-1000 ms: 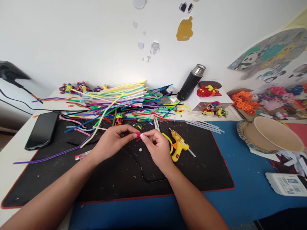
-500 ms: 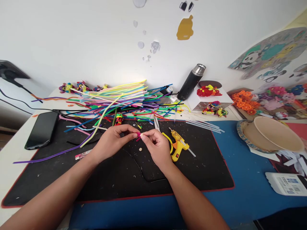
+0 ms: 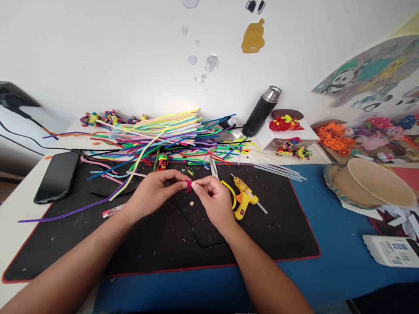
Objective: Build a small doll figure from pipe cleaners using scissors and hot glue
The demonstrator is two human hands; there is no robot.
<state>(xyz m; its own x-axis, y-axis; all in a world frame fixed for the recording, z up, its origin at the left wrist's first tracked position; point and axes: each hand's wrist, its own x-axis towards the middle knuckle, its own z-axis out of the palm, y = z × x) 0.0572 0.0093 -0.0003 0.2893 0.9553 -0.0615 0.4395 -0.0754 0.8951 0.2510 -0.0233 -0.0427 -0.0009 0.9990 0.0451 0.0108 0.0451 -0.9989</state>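
Note:
A small magenta fuzzy piece is pinched between my two hands above the black mat. My left hand grips its left side with thumb and index finger. On the right side, my right hand holds it in a closed pinch, hiding part of it. Just beyond my left hand stands a small red and green figure. Scissors with yellow handles lie partly behind my right hand, and a yellow glue gun is right of them.
A big pile of coloured pipe cleaners spans the back. At the left lies a black phone. A black flask stands near the wall. Clear glue sticks lie back right, and a bowl sits at the right.

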